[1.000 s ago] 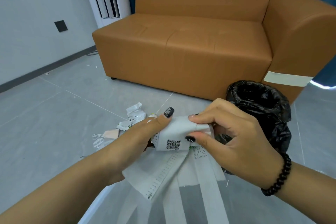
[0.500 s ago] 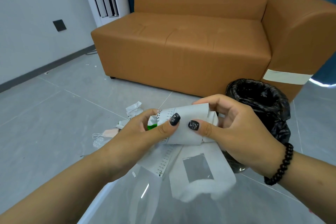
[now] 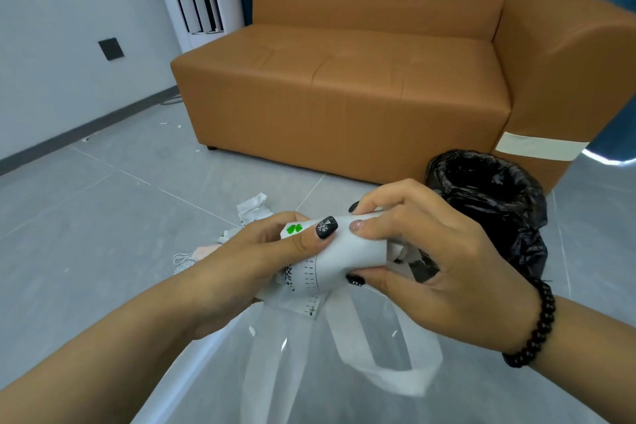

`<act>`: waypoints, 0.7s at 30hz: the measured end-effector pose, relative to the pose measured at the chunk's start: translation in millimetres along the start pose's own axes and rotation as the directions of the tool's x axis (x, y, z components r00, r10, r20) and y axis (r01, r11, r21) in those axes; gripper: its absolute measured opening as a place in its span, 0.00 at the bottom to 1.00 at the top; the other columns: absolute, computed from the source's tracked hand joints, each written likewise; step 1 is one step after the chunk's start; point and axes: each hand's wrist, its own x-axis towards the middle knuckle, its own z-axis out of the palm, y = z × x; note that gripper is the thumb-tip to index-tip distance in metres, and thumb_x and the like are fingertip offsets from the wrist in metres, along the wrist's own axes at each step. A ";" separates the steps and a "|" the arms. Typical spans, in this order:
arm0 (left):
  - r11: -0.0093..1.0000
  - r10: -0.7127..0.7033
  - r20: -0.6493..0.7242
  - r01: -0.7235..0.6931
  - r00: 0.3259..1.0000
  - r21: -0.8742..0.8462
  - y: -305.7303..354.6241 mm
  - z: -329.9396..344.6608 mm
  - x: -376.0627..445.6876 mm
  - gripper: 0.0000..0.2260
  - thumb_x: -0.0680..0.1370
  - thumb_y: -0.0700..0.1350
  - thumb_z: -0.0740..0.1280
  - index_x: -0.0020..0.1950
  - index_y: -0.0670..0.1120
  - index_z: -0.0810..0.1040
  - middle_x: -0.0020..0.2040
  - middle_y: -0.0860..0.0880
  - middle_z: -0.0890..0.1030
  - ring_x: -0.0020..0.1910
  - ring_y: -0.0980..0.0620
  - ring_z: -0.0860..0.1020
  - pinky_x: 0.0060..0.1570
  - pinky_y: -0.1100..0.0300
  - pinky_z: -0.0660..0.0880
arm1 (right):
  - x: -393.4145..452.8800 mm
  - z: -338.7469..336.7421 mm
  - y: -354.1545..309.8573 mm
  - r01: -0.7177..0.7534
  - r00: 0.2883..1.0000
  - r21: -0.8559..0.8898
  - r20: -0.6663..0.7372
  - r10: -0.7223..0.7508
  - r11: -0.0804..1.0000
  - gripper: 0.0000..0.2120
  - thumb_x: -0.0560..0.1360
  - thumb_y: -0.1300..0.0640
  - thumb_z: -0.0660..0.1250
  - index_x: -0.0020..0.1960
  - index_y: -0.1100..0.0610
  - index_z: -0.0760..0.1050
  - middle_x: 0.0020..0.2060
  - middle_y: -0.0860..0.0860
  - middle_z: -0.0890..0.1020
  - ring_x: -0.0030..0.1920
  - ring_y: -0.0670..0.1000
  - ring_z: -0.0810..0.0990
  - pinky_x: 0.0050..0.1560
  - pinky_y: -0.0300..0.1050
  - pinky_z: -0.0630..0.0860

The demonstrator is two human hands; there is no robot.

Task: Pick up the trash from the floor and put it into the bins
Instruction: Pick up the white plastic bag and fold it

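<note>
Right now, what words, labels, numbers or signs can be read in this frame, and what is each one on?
Green clover-shaped logo, no letters: on the white plastic bag that the left hand and right hand are rolling up.
Black Chinese characters beside a dashed ruler-like scale: on the same bag, too curved and partly hidden to read.
Scraps on the floor: print too small to read.

Sleeves: we see none; both forearms are bare to the frame edge.
Left hand [image 3: 254, 258]: thumbnail painted black with a pale silvery motif.
Right hand [image 3: 423, 268]: dark polish on two nails we can see, one nail pale and glittery.
Right wrist: bracelet [image 3: 537, 327] of round black beads.
</note>
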 end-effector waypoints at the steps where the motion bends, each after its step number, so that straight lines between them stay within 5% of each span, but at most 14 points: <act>1: 1.000 0.026 -0.035 -0.026 0.999 -0.004 1.8 1.7 -1.6 0.26 0.63 0.60 0.72 0.50 0.42 0.78 0.45 0.41 0.83 0.40 0.47 0.82 0.41 0.54 0.79 | 0.9 -1.6 -0.4 -0.029 1.000 0.028 0.011 0.029 0.999 0.13 0.70 0.59 0.74 0.52 0.61 0.77 0.52 0.53 0.76 0.50 0.50 0.78 0.45 0.43 0.75; 4: 0.998 0.054 -0.137 -0.058 0.989 -0.026 3.2 8.3 3.6 0.22 0.61 0.57 0.74 0.46 0.44 0.79 0.41 0.42 0.82 0.35 0.48 0.80 0.32 0.58 0.77 | 2.9 -4.7 -0.5 -0.294 0.956 0.188 0.072 0.285 0.937 0.18 0.68 0.45 0.71 0.54 0.51 0.74 0.48 0.45 0.78 0.46 0.47 0.78 0.43 0.39 0.75; 6: 0.994 0.096 -0.194 -0.105 0.976 -0.033 2.9 11.1 4.0 0.20 0.60 0.55 0.76 0.45 0.45 0.79 0.40 0.43 0.82 0.34 0.48 0.80 0.32 0.58 0.78 | 5.0 -4.2 0.2 -0.502 0.865 0.362 0.194 0.463 0.786 0.20 0.67 0.40 0.70 0.55 0.47 0.74 0.45 0.46 0.80 0.43 0.49 0.80 0.42 0.47 0.79; 10: 0.992 0.103 -0.284 -0.117 0.953 -0.035 -0.8 9.5 6.4 0.22 0.58 0.55 0.77 0.47 0.46 0.79 0.43 0.42 0.83 0.37 0.47 0.81 0.41 0.51 0.79 | 7.4 -2.6 -1.6 -0.578 0.791 0.575 0.223 0.569 0.578 0.17 0.64 0.49 0.74 0.49 0.55 0.78 0.41 0.53 0.82 0.41 0.56 0.83 0.39 0.56 0.82; 13: 0.993 0.047 -0.241 -0.071 0.969 -0.091 -3.0 11.8 5.7 0.26 0.62 0.58 0.75 0.55 0.46 0.79 0.49 0.41 0.84 0.45 0.45 0.83 0.49 0.48 0.80 | 8.1 -2.8 -2.0 -0.518 0.829 0.544 0.129 0.544 0.660 0.14 0.65 0.52 0.77 0.47 0.53 0.78 0.40 0.50 0.82 0.40 0.51 0.82 0.36 0.51 0.81; 15: 0.983 -0.001 -0.215 -0.038 0.977 -0.179 -0.8 16.1 6.3 0.26 0.68 0.58 0.74 0.59 0.45 0.78 0.50 0.43 0.84 0.45 0.47 0.83 0.44 0.52 0.81 | 5.8 -0.8 0.1 -0.450 0.879 0.414 0.046 0.475 0.791 0.13 0.66 0.52 0.76 0.48 0.49 0.78 0.44 0.47 0.80 0.44 0.51 0.80 0.41 0.50 0.80; 18: 0.943 -0.070 -0.220 -0.007 0.973 -0.333 2.3 17.6 8.6 0.29 0.67 0.57 0.71 0.61 0.39 0.77 0.50 0.41 0.84 0.46 0.45 0.83 0.40 0.56 0.81 | 0.5 3.6 1.2 -0.247 0.966 0.197 -0.024 0.256 0.949 0.14 0.68 0.54 0.74 0.52 0.53 0.78 0.49 0.48 0.78 0.48 0.50 0.79 0.45 0.43 0.77; 21: 0.904 -0.067 -0.165 -0.011 0.984 -0.427 4.0 17.1 7.1 0.25 0.69 0.53 0.67 0.61 0.39 0.78 0.55 0.39 0.83 0.54 0.41 0.82 0.46 0.52 0.82 | -4.7 7.2 2.3 -0.034 0.999 -0.062 0.008 0.035 0.997 0.14 0.70 0.62 0.72 0.54 0.56 0.76 0.54 0.53 0.75 0.51 0.52 0.78 0.45 0.42 0.76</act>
